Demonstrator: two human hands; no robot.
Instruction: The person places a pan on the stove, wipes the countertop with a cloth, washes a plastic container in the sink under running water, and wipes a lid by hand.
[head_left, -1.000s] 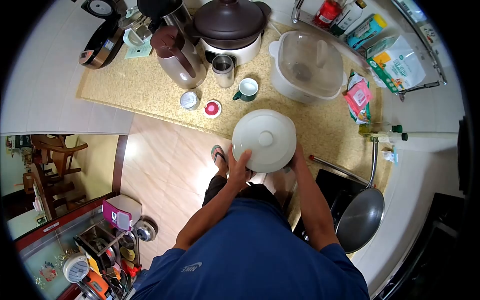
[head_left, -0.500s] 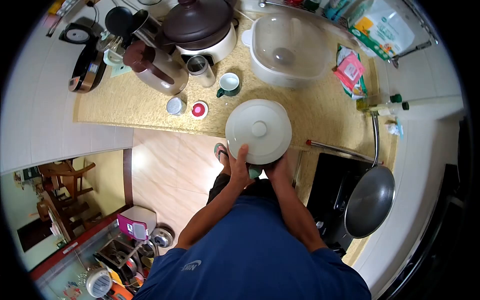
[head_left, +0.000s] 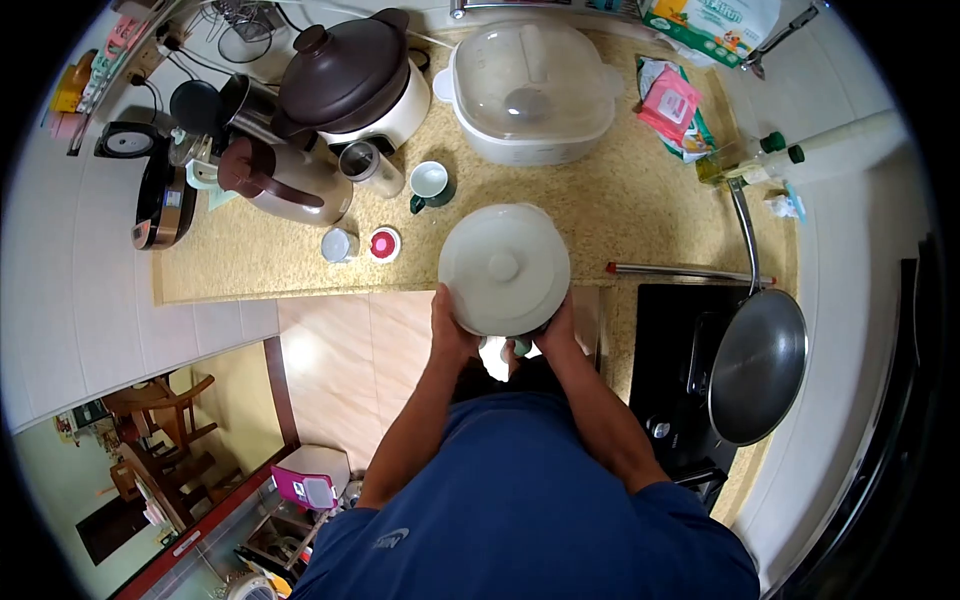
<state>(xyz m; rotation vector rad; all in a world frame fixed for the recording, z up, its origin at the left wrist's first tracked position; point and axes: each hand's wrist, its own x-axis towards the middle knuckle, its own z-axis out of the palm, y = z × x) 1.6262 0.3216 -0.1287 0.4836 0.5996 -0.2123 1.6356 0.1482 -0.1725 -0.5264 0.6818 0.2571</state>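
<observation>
A round white lidded pot [head_left: 480, 295] with a knob in the middle of its lid sits at the counter's front edge, seen from above. My left hand [head_left: 450, 328] is closed around its near left side, thumb along the rim. On the near right side my right hand [head_left: 560, 325] grips it too, with most fingers hidden beneath. Whether the pot's base touches the counter cannot be seen. Just beyond it stand a green mug [head_left: 432, 186] with a pale inside, a small jar with a red and white top [head_left: 384, 244] and a small silver-topped jar [head_left: 339, 245].
An electric kettle [head_left: 285, 185], a clear tumbler [head_left: 371, 169] and a brown-lidded cooker [head_left: 345, 75] stand back left. A large white tub with a clear lid [head_left: 535, 140] is behind the pot. A frying pan [head_left: 758, 370] rests over the black stove [head_left: 670, 370] at right.
My left thumb has moved off the lid to the pot's side, and both hands now hold it from opposite sides. The camera view has shifted, so the counter items appear further left.
</observation>
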